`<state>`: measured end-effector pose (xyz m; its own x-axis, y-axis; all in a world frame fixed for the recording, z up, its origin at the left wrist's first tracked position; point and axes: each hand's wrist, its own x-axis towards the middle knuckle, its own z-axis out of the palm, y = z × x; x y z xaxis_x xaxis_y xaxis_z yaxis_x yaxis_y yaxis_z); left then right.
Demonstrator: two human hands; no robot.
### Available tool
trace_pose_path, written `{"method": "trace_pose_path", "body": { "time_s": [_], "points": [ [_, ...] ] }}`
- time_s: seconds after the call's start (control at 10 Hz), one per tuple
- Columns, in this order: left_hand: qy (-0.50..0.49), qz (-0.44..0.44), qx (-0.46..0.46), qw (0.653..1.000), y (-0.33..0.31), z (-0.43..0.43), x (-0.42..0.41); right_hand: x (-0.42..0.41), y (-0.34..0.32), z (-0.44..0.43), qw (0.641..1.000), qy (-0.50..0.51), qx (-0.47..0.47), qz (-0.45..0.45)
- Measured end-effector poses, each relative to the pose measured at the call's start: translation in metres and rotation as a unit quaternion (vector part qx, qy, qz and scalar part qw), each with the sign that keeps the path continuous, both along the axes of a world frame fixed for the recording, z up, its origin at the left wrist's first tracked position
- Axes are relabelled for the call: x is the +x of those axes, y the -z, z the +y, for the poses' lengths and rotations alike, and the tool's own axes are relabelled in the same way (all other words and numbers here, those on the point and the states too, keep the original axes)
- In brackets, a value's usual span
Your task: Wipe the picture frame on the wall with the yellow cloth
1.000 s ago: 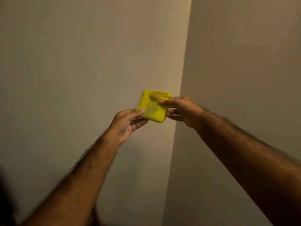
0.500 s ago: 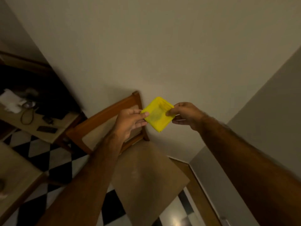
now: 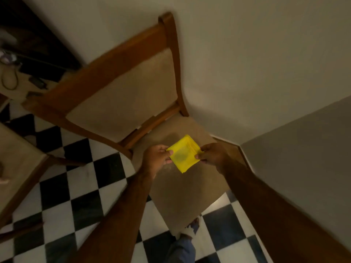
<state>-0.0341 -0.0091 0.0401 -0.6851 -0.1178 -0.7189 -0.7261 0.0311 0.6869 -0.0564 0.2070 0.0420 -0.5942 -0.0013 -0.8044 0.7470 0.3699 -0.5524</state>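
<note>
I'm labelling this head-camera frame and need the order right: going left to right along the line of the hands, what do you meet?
Checkered floor → left hand → yellow cloth, pinched at its two side corners over the chair seat → right hand → grey wall.

I see both hands pinching a folded yellow cloth (image 3: 183, 154) above a chair (image 3: 121, 92) seat: left hand (image 3: 156, 158) on one corner, right hand (image 3: 212, 155) opposite, checkered floor (image 3: 76, 168) below.
</note>
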Motion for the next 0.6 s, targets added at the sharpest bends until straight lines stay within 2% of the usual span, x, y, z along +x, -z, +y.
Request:
{"method": "trace_pose_path", "body": {
  "time_s": [0.1,0.3,0.4,0.5,0.6],
  "points": [
    [0.013,-0.052,-0.044,0.998,0.074,-0.003,0.016,0.021,0.07,-0.01,0.999,0.005,0.044,-0.007],
    [0.011,-0.06,-0.1,0.993,0.139,0.003,0.03,0.036,0.137,-0.011,0.993,-0.051,0.104,-0.008],
    [0.039,-0.054,-0.141,0.988,0.153,0.008,0.032,0.041,0.153,-0.008,0.992,-0.043,0.116,0.007],
    [0.17,-0.016,-0.256,0.951,0.147,0.017,0.031,0.049,0.15,-0.015,0.977,-0.074,0.178,0.086],
    [0.321,0.035,-0.4,0.858,0.134,0.021,0.025,0.051,0.137,-0.018,0.931,-0.161,0.288,0.158]
  ]
}}
